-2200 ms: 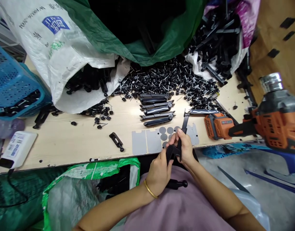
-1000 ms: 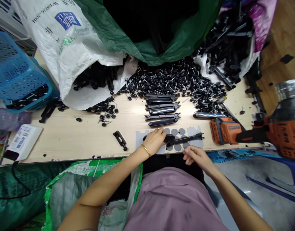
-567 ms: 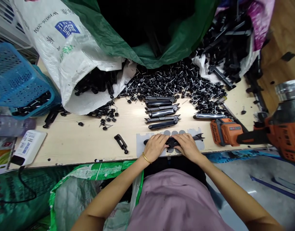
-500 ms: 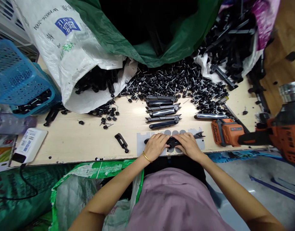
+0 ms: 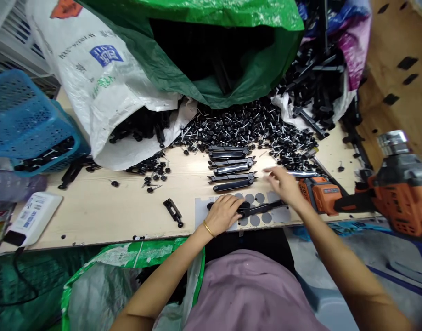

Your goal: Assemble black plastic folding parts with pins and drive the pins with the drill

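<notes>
My left hand (image 5: pixel 225 212) rests curled on the left end of a long black plastic part (image 5: pixel 262 209) that lies flat across a grey sheet with round dots (image 5: pixel 257 219) near the table's front edge. My right hand (image 5: pixel 283 183) is lifted off it and reaches toward the back right, fingers spread and blurred, holding nothing. It hovers near a pile of small black knob screws (image 5: pixel 252 126) and a row of several finished black parts (image 5: pixel 231 168).
An orange battery (image 5: pixel 319 193) and an orange power tool (image 5: pixel 400 188) sit at the right. A white sack (image 5: pixel 104 92) and a green sack (image 5: pixel 214 55) spill black parts at the back. A blue basket (image 5: pixel 21 119) stands left. A small black piece (image 5: pixel 172 212) lies loose.
Both hands were pressing on the black part half a second ago. My right hand has since left it and swung up and right toward the screw pile. My left hand stays.
</notes>
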A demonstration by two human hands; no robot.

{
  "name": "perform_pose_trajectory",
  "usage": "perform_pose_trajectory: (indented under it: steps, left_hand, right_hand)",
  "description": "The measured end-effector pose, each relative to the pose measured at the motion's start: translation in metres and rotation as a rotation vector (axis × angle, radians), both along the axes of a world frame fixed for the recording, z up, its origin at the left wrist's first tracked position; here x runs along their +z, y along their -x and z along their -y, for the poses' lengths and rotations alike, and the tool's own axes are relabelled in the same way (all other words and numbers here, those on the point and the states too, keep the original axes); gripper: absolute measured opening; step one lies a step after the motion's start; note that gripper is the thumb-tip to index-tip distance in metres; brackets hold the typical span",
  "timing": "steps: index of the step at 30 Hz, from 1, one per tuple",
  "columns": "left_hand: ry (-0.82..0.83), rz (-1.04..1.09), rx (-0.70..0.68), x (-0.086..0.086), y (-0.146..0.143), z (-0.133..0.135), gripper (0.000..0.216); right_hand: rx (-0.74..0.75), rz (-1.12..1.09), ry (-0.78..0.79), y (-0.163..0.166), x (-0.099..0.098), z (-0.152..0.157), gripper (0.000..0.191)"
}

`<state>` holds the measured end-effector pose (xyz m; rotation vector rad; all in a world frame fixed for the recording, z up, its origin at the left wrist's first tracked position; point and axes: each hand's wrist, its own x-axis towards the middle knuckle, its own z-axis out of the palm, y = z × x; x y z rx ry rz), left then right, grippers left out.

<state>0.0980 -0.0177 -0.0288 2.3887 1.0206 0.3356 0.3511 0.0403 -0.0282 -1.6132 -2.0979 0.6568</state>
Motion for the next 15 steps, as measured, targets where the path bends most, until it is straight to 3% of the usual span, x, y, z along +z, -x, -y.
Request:
perform_pose_trajectory:
  steps: [3,5,7,9,11,13,15]
  left_hand:
    - [-0.03,0.139,0.089,0.014,0.018,-0.018,0.035]
    - [-0.082,0.149,0.324,0.018,0.038,-0.043,0.025]
    - [-0.161,0.043,0.596,0.015,0.063,-0.077,0.025]
    - [-0.235,-0.134,0.714,0.004,0.086,-0.112,0.035]
    - [-0.226,-0.246,0.693,-0.011,0.102,-0.142,0.041]
    - [-0.215,-0.284,0.691,-0.026,0.112,-0.158,0.035]
    - [-0.231,-0.251,0.721,-0.034,0.117,-0.16,0.026]
  right_hand:
    - [-0.155,0.352,-0.135,-0.014,-0.013,-0.06,0.026]
    - [-0.12,0.478,-0.127,-0.015,-0.022,-0.089,0.024]
    - [-0.11,0.456,-0.144,-0.011,-0.024,-0.103,0.023]
    - [-0.177,0.3,-0.202,-0.008,-0.016,-0.097,0.021]
    - [-0.268,0.044,-0.213,-0.004,0.0,-0.076,0.02]
    - [-0.292,-0.252,-0.077,0.001,0.016,-0.042,0.02]
    - [-0.238,-0.508,0.184,0.011,0.026,-0.003,0.021]
